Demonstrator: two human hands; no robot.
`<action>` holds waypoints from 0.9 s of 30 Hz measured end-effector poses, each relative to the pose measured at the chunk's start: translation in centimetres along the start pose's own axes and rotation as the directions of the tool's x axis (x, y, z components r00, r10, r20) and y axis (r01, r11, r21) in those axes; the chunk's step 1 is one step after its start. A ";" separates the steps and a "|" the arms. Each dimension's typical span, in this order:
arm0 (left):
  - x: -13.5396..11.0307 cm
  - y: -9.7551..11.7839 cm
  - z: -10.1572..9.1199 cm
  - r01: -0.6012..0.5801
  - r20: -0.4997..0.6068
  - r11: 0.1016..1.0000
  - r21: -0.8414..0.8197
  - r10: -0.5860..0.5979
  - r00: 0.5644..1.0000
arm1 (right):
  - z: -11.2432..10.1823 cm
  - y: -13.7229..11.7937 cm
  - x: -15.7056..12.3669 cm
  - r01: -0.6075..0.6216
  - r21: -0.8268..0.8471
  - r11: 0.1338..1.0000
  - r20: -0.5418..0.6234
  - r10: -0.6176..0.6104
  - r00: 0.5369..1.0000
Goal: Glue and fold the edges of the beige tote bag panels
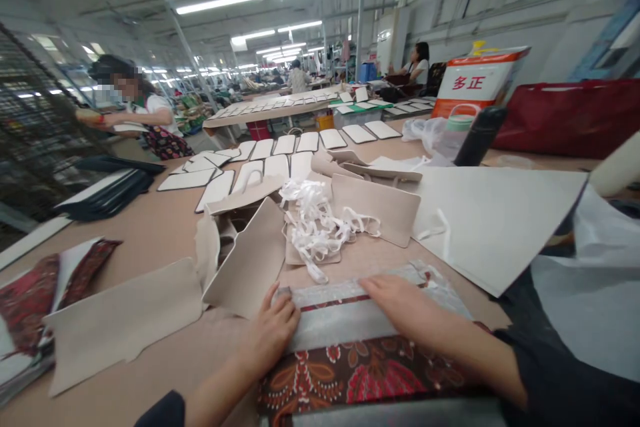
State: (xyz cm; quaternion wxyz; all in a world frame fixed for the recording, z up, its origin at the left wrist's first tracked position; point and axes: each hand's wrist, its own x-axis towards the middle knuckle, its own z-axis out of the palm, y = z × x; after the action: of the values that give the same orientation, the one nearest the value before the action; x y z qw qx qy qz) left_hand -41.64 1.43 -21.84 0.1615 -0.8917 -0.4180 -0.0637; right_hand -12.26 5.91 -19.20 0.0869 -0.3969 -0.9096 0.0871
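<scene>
A flat bundle point(350, 327) wrapped in clear plastic lies at the near table edge, grey-white on top with a red and brown floral fabric point(360, 373) showing below. My left hand point(273, 333) rests on its left end, fingers curled against the edge. My right hand point(400, 303) lies flat on its top, fingers stretched toward the left. Just beyond the bundle sits a tangle of white strips point(315, 227) on beige cut pieces point(375, 207).
Beige panels point(125, 320) lie to the left, a large white sheet point(495, 220) to the right. Rows of white-faced pieces point(280, 147) cover the far table. A black bottle point(480, 133) and red bag point(565, 117) stand right. A person point(145, 113) works at far left.
</scene>
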 end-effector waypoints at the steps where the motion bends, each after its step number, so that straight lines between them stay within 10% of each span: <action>1: -0.2 0.2 0.2 0.019 -0.021 1.000 0.008 -0.019 1.000 | 0.5 -2.2 1.5 0.054 0.104 0.993 0.016 -0.056 0.998; 5: -1.7 0.5 0.8 0.083 -0.066 0.996 0.032 -0.081 0.995 | 4.9 -8.1 6.1 0.146 0.362 0.921 -0.037 -0.142 0.989; 11: -4.2 -0.3 0.8 0.056 -0.010 0.998 -0.040 -0.056 0.998 | 9.5 -8.7 7.9 0.155 0.347 0.925 -0.105 -0.126 0.986; 19: -4.6 -0.6 1.8 0.391 0.013 0.847 -0.359 -0.415 0.910 | 9.2 -9.5 7.6 0.401 0.102 0.910 -0.167 -0.382 0.909; 27: -3.9 -0.5 1.3 0.344 0.110 0.917 -0.200 -0.328 0.938 | 7.9 -9.5 7.5 0.469 0.129 0.874 -0.122 -0.455 0.882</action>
State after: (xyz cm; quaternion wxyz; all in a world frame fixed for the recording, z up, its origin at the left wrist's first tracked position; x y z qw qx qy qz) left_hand -44.57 -0.62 -23.94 0.0345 -0.8206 -0.5612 -0.1025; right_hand -25.86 4.36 -24.06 0.1756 -0.1637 -0.9637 0.1165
